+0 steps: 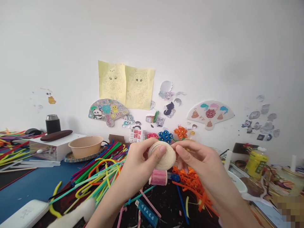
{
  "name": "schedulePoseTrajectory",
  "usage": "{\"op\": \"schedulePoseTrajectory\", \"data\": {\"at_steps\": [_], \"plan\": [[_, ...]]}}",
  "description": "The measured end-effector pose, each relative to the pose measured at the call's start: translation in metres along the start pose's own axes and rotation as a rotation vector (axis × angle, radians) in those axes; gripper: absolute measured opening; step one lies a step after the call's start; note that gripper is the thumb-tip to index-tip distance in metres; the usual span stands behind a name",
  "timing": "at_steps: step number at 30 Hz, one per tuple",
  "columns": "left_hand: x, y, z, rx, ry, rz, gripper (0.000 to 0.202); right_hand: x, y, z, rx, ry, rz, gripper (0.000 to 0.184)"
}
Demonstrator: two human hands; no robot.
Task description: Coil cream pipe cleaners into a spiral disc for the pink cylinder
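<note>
My left hand (pixel 144 161) grips a cream-coloured round disc (pixel 166 160), its thumb lying across the front. Rings run around the disc, like a coiled fuzzy pipe cleaner. At the disc's right edge, my right hand (pixel 194 155) has its thumb and forefinger pinched together. Whatever those fingers hold is too small to make out. Just below the disc stands a spool of pink thread (pixel 158 177). A blue pipe-cleaner piece (pixel 175 178) lies beside the spool.
Many coloured pipe cleaners (pixel 102 177) lie to the left, and orange strips (pixel 190 180) to the right. A beige bowl (pixel 85 146), a white power bank (pixel 26 213), a blue small box (pixel 146 212) and a yellow bottle (pixel 256 163) stand or lie around. Pipe-cleaner flowers (pixel 165 136) are behind.
</note>
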State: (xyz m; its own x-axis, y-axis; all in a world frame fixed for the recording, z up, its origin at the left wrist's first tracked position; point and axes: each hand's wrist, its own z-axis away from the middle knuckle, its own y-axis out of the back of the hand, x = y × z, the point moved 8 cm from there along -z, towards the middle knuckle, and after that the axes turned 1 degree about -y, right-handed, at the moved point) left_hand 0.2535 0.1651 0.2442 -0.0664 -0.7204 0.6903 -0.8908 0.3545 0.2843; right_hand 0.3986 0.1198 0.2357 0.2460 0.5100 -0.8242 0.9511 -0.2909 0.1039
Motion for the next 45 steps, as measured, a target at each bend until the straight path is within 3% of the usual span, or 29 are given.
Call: {"op": "schedulePoseTrajectory", "data": {"at_steps": [8,11,20,33,40,45], "plan": [[-0.012,-0.009,0.002,-0.152,0.168,0.138,0.044,0.036,-0.019,0.000,-0.296,-0.320,-0.356,0.038],[-0.014,-0.012,0.003,-0.193,0.208,0.178,0.042,0.039,-0.029,0.002,-0.401,-0.353,-0.455,0.040],[-0.014,-0.014,0.009,-0.291,0.246,0.160,0.034,0.048,-0.046,0.004,-0.529,-0.386,-0.576,0.044],[-0.015,-0.007,0.005,-0.234,0.211,0.088,0.037,0.037,-0.052,0.007,-0.515,-0.323,-0.512,0.044],[-0.006,-0.001,-0.002,-0.136,0.085,0.352,0.027,0.035,-0.034,0.005,-0.391,-0.307,-0.473,0.042],[-0.002,0.000,-0.004,-0.109,-0.027,0.484,0.019,0.032,-0.051,0.010,-0.514,-0.296,-0.515,0.048]]}}
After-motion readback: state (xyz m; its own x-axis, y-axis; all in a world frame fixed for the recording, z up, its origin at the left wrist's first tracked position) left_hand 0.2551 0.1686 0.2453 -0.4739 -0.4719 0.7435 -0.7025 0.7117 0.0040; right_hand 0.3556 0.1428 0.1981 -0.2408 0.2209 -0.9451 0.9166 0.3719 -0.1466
